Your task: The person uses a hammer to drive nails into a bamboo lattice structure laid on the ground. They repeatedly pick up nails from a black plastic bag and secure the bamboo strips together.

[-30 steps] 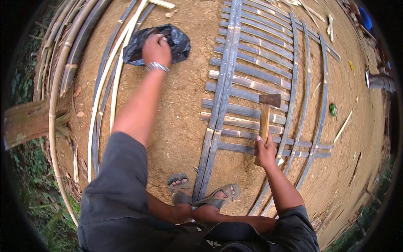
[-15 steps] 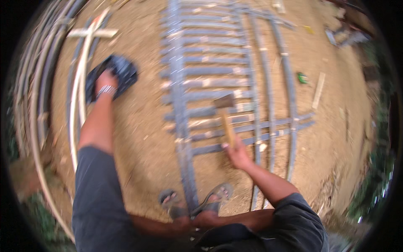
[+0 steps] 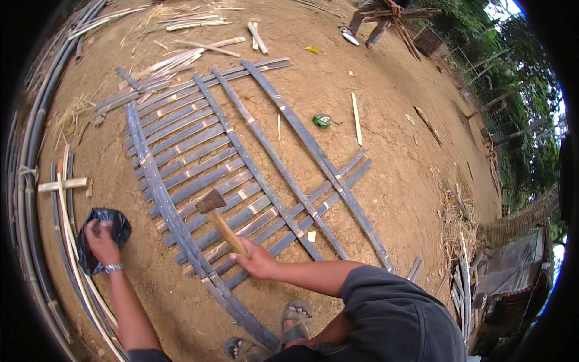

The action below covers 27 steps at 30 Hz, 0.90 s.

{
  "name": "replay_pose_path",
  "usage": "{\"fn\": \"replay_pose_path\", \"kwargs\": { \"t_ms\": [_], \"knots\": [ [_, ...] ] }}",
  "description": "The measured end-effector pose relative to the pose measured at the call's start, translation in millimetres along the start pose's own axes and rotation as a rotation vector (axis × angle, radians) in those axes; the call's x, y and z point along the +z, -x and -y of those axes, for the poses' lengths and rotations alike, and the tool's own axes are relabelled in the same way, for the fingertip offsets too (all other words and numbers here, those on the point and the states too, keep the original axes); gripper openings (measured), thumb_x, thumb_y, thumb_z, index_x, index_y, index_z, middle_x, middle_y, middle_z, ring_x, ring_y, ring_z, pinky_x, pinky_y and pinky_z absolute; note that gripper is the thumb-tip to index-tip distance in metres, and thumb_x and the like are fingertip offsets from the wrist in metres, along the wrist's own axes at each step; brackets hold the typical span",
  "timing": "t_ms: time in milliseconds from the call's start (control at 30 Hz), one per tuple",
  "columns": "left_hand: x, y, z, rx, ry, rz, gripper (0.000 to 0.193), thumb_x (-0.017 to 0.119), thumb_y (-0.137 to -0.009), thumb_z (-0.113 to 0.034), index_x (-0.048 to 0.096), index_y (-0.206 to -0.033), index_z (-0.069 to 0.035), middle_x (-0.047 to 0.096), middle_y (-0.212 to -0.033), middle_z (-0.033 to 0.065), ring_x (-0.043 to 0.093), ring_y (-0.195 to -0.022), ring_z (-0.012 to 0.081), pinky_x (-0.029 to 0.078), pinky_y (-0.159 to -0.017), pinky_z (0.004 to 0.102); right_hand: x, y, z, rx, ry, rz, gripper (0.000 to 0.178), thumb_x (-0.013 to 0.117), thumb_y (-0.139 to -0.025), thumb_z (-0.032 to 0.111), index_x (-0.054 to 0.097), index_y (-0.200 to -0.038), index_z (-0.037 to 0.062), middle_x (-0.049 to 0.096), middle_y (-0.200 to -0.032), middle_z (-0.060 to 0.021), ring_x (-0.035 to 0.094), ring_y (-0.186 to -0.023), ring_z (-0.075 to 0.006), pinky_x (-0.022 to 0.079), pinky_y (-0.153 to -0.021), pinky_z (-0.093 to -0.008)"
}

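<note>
My right hand (image 3: 256, 260) is closed around the wooden handle of a hatchet (image 3: 224, 224). Its broad rusty head is raised over a lattice of dark bamboo slats (image 3: 194, 177) on the ground. To the left, my left hand (image 3: 102, 246), with a metal band at the wrist, curls its fingers at the mouth of a crumpled black plastic bag (image 3: 118, 224). The fingertips are partly lost in its dark folds, so anything inside stays hidden. Beside the bag lie pale split bamboo strips (image 3: 65, 220), one short piece across them.
Long bamboo poles (image 3: 35, 142) line the left edge. A green tape measure (image 3: 322, 120) and a pale stick (image 3: 356, 119) lie right of the lattice. Cut strips (image 3: 181, 57) are scattered beyond it. At the far right another person (image 3: 377, 21) holds pieces of wood.
My view has swung right, bringing the other person and the trees into sight. The hatchet has shifted toward the lattice's left rail. My left hand remains at the bag.
</note>
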<state>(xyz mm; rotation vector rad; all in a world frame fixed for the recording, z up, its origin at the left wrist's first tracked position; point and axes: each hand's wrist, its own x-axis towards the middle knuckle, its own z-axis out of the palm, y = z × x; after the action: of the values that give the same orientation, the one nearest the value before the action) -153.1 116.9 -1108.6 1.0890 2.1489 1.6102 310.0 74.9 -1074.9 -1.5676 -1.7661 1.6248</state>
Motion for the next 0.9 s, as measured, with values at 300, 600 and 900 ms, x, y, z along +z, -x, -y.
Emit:
{"fn": "replay_pose_path", "kwargs": {
  "t_ms": [300,600,900],
  "knots": [
    [94,192,-119,-0.432,0.562,0.567,0.03,0.064,-0.096,0.001,0.052,-0.124,0.001,0.068,-0.09,0.0068,0.065,-0.077,0.0125,0.054,-0.071,0.0262,40,-39,51,-0.074,-0.491,-0.124,0.06,0.072,-0.097,0.015,0.042,-0.148,0.0042,0.063,-0.09,-0.0018,0.058,-0.066,-0.0091,0.049,-0.055,-0.0273],
    [107,222,-116,-0.617,0.695,0.406,0.027,0.065,-0.1,-0.008,0.056,-0.123,0.002,0.068,-0.093,0.0052,0.064,-0.075,0.0112,0.054,-0.069,0.0256,35,-37,49,-0.039,-0.613,-0.123,0.054,0.072,-0.095,0.007,0.045,-0.141,0.0026,0.063,-0.086,-0.0021,0.059,-0.065,-0.0091,0.049,-0.053,-0.0269],
    [107,251,-117,-0.794,0.905,0.434,0.025,0.07,-0.1,-0.018,0.07,-0.111,0.004,0.068,-0.085,0.0025,0.059,-0.066,0.0096,0.043,-0.057,0.0248,46,-43,29,0.056,-0.741,-0.087,0.037,0.072,-0.093,0.007,0.047,-0.121,0.0029,0.065,-0.086,-0.0056,0.064,-0.067,-0.0116,0.055,-0.053,-0.028]
  ]
}}
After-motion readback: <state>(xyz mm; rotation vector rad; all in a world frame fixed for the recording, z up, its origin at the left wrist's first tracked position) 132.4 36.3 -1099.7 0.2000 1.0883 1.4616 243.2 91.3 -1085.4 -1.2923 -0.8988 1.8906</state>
